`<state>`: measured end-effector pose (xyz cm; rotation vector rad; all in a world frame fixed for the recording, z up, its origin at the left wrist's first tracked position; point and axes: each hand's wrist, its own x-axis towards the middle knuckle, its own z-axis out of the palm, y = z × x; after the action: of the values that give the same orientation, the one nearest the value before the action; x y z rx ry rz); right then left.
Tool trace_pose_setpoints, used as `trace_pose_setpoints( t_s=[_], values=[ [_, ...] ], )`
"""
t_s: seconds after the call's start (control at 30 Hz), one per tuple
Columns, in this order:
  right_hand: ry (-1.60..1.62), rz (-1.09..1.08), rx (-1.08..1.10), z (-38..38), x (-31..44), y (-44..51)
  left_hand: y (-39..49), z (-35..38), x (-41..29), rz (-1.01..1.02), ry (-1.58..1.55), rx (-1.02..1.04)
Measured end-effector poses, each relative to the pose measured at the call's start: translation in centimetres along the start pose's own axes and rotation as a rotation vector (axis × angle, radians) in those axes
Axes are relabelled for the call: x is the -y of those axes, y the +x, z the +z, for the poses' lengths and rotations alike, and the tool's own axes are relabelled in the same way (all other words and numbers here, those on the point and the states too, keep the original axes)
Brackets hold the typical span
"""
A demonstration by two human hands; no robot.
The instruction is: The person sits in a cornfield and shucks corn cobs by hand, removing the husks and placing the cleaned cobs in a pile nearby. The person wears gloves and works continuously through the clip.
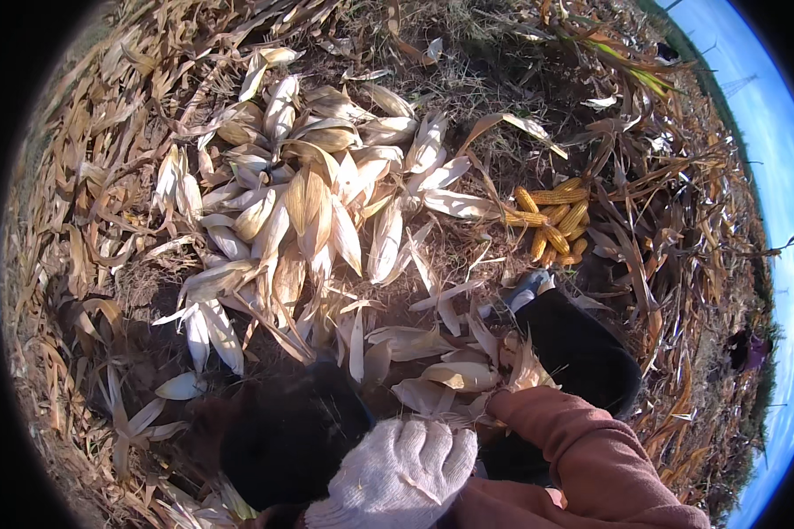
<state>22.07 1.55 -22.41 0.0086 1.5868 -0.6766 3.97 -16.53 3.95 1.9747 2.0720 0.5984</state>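
My left hand (pixel 410 463), in a white knitted glove, is held close to my body with its fingers curled and its back towards me. Whatever may lie under those fingers is hidden. From the lower right my right arm, in a reddish-brown sleeve (pixel 575 430), reaches in between my legs. Its cuff ends among dry corn husks (pixel 529 370), and the right hand cannot be made out there. Just beyond lies an ear of corn in its husk (pixel 463 375). Farther out spreads a large heap of unhusked corn ears (pixel 317 192).
Bare yellow corn cobs (pixel 559 218) are piled past my shoe (pixel 529 291). My dark-trousered legs (pixel 291 430) flank the husks. Dry stalks and leaves (pixel 86 178) cover the ground at left. A person in purple (pixel 754 350) appears far off at right.
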Motion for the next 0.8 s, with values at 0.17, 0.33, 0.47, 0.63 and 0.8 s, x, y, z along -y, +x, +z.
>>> trace_pose_setpoints(
  t_s=[0.17,0.33,0.47,0.63,0.8],
  values=[
    [0.01,0.052,-0.032,2.5,-0.1,-0.8,-0.4,2.2,1.0,0.027,0.096,0.227],
    [-0.07,0.064,-0.088,0.3,0.5,-0.7,-2.1,2.1,1.0,0.005,0.166,0.185],
    [-0.204,0.068,-0.145,-3.5,0.8,-0.5,-2.7,2.1,1.3,0.018,0.147,0.187],
    [-0.393,0.136,-0.31,-11.8,1.4,-0.2,-2.5,1.9,1.2,0.009,0.154,0.206],
    [0.888,-0.229,-0.836,-18.2,3.8,1.7,-2.2,2.5,1.1,-0.039,-0.106,0.27]
  ],
)
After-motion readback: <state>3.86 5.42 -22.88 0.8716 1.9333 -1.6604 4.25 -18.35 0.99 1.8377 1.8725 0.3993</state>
